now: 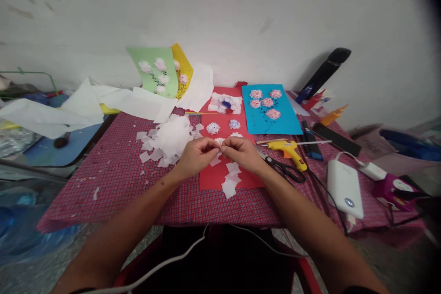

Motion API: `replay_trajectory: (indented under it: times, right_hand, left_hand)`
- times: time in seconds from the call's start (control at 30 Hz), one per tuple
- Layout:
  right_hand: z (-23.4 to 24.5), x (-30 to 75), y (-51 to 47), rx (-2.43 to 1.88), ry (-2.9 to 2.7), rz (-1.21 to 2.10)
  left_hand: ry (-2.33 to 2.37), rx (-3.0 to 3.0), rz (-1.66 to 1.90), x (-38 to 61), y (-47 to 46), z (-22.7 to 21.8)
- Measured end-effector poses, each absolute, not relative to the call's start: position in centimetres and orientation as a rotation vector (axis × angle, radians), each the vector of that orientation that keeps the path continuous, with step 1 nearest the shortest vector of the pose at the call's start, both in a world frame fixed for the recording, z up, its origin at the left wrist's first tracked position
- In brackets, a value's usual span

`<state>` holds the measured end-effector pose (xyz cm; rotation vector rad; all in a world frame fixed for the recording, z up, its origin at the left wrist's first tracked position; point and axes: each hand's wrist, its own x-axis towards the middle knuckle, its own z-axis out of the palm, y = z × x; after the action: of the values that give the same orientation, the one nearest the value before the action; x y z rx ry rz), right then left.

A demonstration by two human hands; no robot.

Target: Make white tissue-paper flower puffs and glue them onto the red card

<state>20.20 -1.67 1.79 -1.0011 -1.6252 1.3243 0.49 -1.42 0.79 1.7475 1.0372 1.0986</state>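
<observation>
My left hand (197, 155) and my right hand (241, 151) meet over a red paper sheet (215, 177), fingers pinched together on a small piece of white tissue paper (219, 145). Small white tissue squares (230, 179) lie on the red sheet just below my hands. Two finished white tissue flowers (213, 128) sit higher up on the same sheet. A heap of white tissue pieces (170, 140) lies to the left of my left hand. Black-handled scissors (284, 168) rest right beside my right wrist.
A yellow glue gun (290, 150), a white power bank (345, 188) with cable and a black phone (336, 139) lie on the right of the checked red cloth (120, 179). A blue card with pink flowers (268, 108) and green and yellow cards (156, 71) stand at the back.
</observation>
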Motion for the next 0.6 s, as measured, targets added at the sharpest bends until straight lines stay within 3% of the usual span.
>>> replay_trajectory:
  times: [0.6]
  right_hand:
    - [2.07, 20.32, -1.47, -1.050, -1.517, 1.481]
  left_hand:
    - [0.946, 1.551, 0.987, 0.18, -1.06, 0.67]
